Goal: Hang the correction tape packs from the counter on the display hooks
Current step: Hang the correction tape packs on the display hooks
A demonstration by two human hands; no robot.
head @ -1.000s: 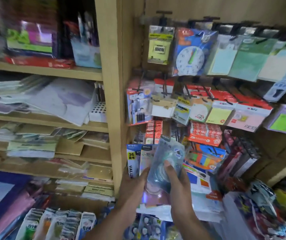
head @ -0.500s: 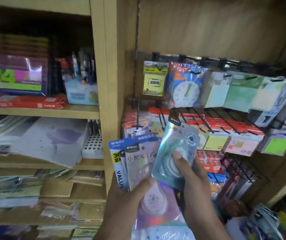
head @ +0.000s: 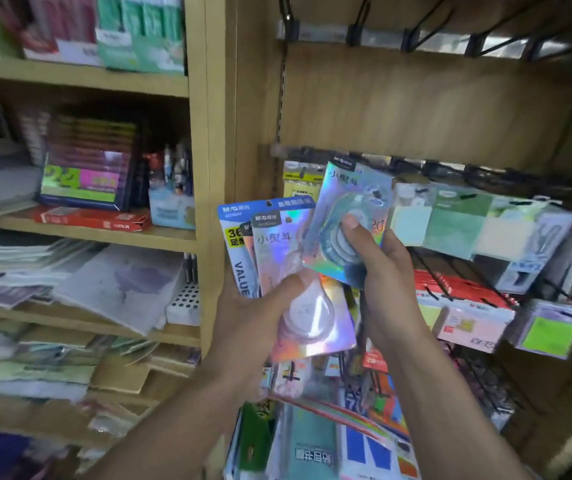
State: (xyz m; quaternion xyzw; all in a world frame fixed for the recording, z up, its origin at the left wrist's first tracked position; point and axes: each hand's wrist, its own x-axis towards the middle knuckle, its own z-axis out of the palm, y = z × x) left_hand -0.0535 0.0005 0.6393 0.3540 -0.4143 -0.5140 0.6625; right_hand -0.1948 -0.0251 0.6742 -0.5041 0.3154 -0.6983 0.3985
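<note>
Two hands are up in front of my view, both holding correction tape packs before the display. My left hand [head: 257,317] grips a fanned stack [head: 270,251] of packs, thumb pressed over the round blister of the front holographic one, with a blue-headed pack [head: 234,244] showing behind it at the left. My right hand [head: 380,268] holds a single pack [head: 347,216] apart from the stack, raised and tilted, thumb on its blister and fingers curled behind the card. That pack's top edge reaches the row of sticky notes [head: 451,226] hanging on the middle hooks. Above, a rail of bare black hooks [head: 426,26] juts out from the wooden back panel [head: 416,109]. To the left, wooden shelves [head: 80,77] hold boxes and paper stock.
</note>
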